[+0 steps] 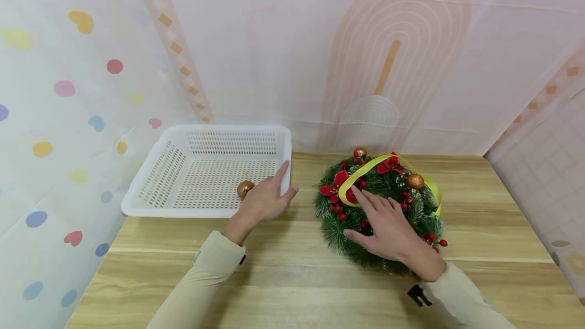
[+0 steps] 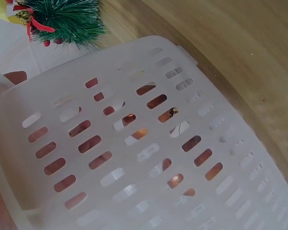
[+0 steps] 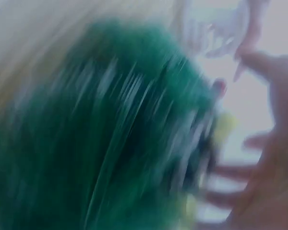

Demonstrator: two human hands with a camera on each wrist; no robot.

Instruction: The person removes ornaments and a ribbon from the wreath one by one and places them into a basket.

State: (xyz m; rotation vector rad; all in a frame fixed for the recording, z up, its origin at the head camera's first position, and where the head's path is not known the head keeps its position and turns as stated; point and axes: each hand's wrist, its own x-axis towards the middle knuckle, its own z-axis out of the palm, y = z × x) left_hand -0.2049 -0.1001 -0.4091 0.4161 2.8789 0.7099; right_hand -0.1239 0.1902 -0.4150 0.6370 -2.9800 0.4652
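My left hand (image 1: 265, 199) reaches over the near right part of a white plastic basket (image 1: 205, 212), index finger stretched along the right rim and thumb crossing it outward. Its other fingers are hidden in the head view. Left of it lies a shiny copper bauble (image 1: 245, 189) on the basket floor. Through the slots in the left wrist view, skin and copper patches show behind the basket wall (image 2: 149, 153). With fingers extended, my right hand (image 1: 390, 227) is over a green Christmas wreath (image 1: 338, 232), index fingertip right at a yellow ribbon (image 1: 370, 166). The right wrist view is blurred.
Red flowers (image 1: 335, 187), red berries (image 1: 443, 242) and copper baubles (image 1: 415, 182) decorate the wreath. Both things sit on a wooden table (image 1: 301, 278), basket left and wreath right. A patterned cloth backdrop (image 1: 274, 55) rises behind the table.
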